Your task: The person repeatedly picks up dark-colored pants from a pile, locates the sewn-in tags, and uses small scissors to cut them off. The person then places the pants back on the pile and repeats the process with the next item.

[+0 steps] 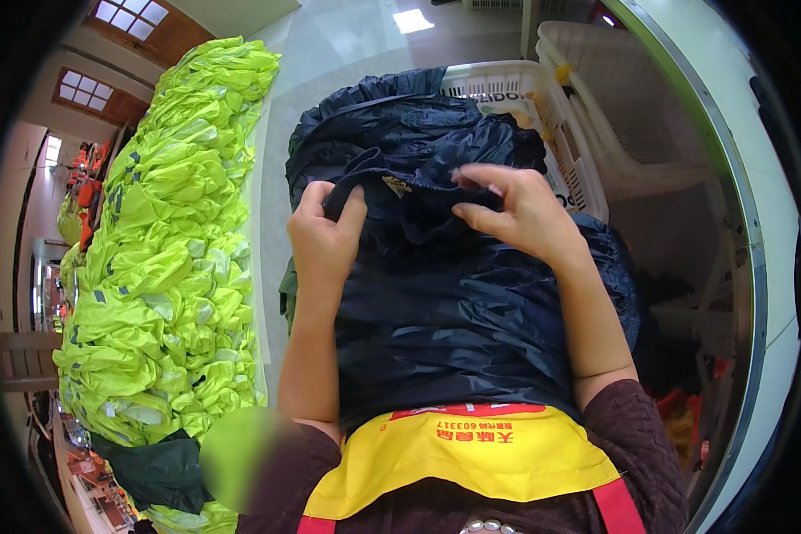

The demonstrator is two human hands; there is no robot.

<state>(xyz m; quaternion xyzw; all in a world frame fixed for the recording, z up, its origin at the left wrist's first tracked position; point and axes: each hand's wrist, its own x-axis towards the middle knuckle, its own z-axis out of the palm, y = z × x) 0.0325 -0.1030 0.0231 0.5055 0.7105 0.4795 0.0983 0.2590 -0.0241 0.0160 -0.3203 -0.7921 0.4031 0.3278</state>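
Observation:
A dark navy jacket (445,329) of thin, shiny cloth lies spread across my lap. Its neckband (396,173) is raised and stretched between my two hands, with a small yellowish label inside. My left hand (325,227) pinches the band's left end between thumb and fingers. At the other end, my right hand (516,209) grips the band between thumb and bent fingers. More crumpled navy cloth (374,116) is heaped just beyond my hands; where it parts from the jacket I cannot tell.
A long pile of neon-yellow garments (169,267) runs along the left, with a dark green piece (156,472) at its near end. Beyond the navy cloth stands a white plastic basket (578,160). A clear bin (632,107) is behind it, beside a metal-edged panel (739,169).

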